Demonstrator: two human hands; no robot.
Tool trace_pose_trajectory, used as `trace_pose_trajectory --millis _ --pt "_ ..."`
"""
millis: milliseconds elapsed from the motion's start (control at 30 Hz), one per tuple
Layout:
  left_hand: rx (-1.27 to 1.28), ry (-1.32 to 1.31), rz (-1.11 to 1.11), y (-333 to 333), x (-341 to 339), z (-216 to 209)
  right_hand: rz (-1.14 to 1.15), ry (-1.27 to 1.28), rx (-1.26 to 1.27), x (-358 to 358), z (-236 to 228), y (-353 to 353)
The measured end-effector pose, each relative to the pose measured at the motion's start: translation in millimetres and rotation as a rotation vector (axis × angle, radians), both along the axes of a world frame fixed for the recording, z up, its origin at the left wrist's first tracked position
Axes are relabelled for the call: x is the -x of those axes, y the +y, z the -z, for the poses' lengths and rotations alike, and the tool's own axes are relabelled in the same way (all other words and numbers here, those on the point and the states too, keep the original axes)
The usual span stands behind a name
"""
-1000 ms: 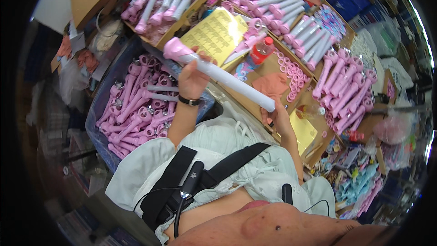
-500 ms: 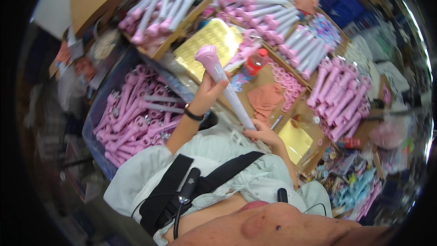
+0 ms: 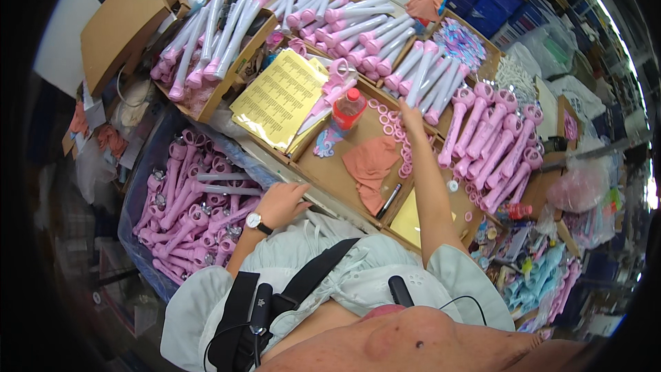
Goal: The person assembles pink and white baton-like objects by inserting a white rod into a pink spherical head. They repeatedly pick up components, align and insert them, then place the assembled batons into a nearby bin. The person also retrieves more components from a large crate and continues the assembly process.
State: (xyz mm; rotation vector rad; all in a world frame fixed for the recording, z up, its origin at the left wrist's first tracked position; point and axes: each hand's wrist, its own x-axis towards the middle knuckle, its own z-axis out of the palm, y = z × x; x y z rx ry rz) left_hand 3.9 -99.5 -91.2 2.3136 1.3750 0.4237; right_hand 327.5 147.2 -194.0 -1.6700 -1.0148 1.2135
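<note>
My right hand [image 3: 412, 121] reaches out over the trays, its fingers closed at the lower end of a white-tubed wand with a pink head [image 3: 418, 77]. That wand lies among a row of similar wands, its pink head pointing away from me. My left hand [image 3: 284, 204] holds nothing, and its fingers are apart. It rests low in front of my body, by the near edge of the cardboard tray [image 3: 323, 178]. A watch [image 3: 254, 220] is on that wrist.
A blue-lined bin [image 3: 148, 165] of pink handles stands at left. The trays hold yellow sheets [image 3: 279, 100], a red-capped bottle [image 3: 348, 109], orange cloth [image 3: 372, 165], a marker [image 3: 390, 200] and pink rings [image 3: 392, 124]. Pink handles [image 3: 492, 138] are piled at right; a box of wands [image 3: 213, 41] stands far left.
Both hands held a wand in front of me before. My left hand has let go and dropped lower; my right hand has moved away from me to the row of wands.
</note>
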Motion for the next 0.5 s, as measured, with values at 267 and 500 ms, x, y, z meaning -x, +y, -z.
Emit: trace_pose_trajectory --millis 267,500 --pt "0.309 0.234 -0.386 -78 27 31 0.004 0.082 0.025 5 63 145" --pt "0.471 0.161 -0.42 -97 27 63 0.015 -0.244 -0.39 22 92 118"
